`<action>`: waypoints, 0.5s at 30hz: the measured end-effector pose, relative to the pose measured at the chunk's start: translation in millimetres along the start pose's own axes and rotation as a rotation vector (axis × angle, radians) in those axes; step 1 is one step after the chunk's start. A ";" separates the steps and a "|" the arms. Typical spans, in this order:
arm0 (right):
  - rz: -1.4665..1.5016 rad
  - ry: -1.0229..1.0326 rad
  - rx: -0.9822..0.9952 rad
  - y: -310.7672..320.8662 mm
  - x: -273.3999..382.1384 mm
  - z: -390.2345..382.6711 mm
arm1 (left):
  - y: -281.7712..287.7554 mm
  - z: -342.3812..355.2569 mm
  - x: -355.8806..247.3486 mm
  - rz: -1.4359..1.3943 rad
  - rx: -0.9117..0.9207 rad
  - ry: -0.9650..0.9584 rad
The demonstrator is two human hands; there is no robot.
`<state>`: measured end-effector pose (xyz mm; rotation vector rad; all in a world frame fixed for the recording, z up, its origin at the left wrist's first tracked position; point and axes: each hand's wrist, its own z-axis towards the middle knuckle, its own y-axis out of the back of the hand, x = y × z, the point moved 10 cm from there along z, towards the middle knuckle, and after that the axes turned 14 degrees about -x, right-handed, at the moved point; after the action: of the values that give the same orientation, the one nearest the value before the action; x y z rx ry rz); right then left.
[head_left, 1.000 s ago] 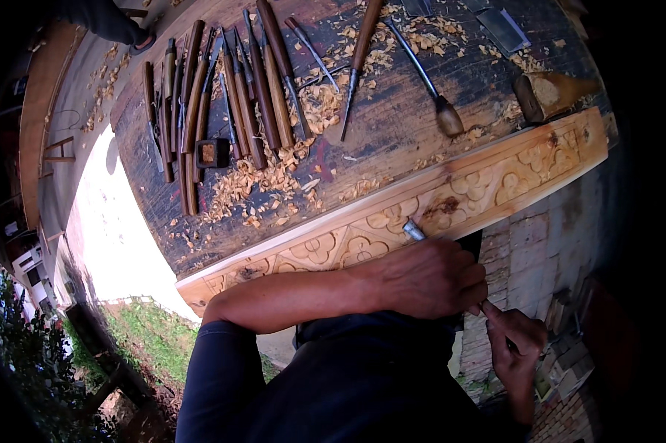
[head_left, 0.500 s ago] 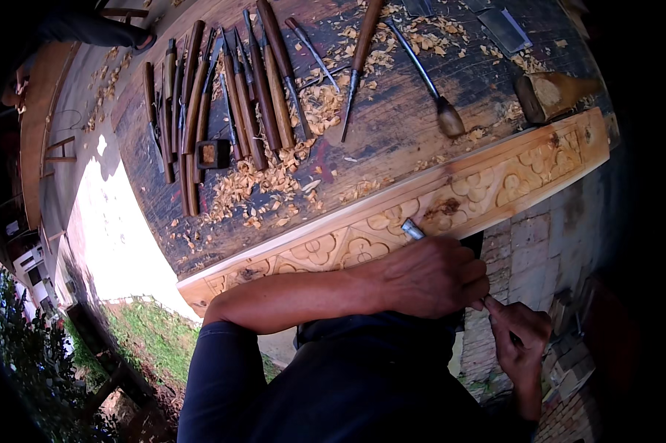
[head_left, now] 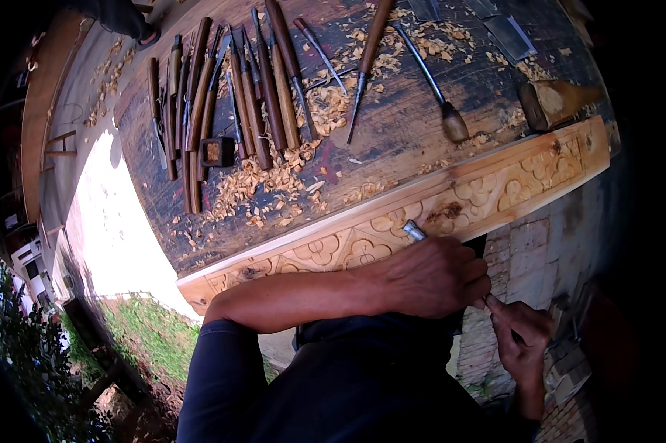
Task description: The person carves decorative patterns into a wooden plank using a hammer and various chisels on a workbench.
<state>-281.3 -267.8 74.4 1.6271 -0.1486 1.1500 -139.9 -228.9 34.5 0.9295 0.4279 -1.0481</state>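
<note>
Tan board (head_left: 388, 215) bears carved petals (head_left: 322, 250), dark knots (head_left: 445, 213).

Open passage lies over the bare middle of the tabletop (head_left: 403, 133), hemmed by crowded carving tools (head_left: 271, 103) at left, a round-handled chisel (head_left: 454, 122) at right and the carved board (head_left: 506, 184) along the near edge.

- carved wooden board (head_left: 488, 188): long, pale, dark knots, petal-shaped reliefs; lies slanted along near edge of workbench (head_left: 392, 159), right end farther
- carving chisel (head_left: 414, 230): silvery metal end over board, rest mostly hidden; workbench's near side
</note>
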 end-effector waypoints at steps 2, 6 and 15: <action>0.004 -0.008 0.008 -0.7 -1.3 -1.0 | -0.7 -0.5 -0.1 -0.008 0.003 0.004; 0.036 -0.003 -0.010 -4.0 -2.5 1.0 | -2.2 -1.8 0.5 0.012 0.006 0.013; 0.076 -0.004 0.026 -0.8 -12.8 15.3 | 4.8 5.4 2.1 0.030 -0.045 0.039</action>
<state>-278.4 -285.4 65.3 1.6595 -0.2000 1.2104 -135.4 -233.6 38.2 0.9143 0.4667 -0.9908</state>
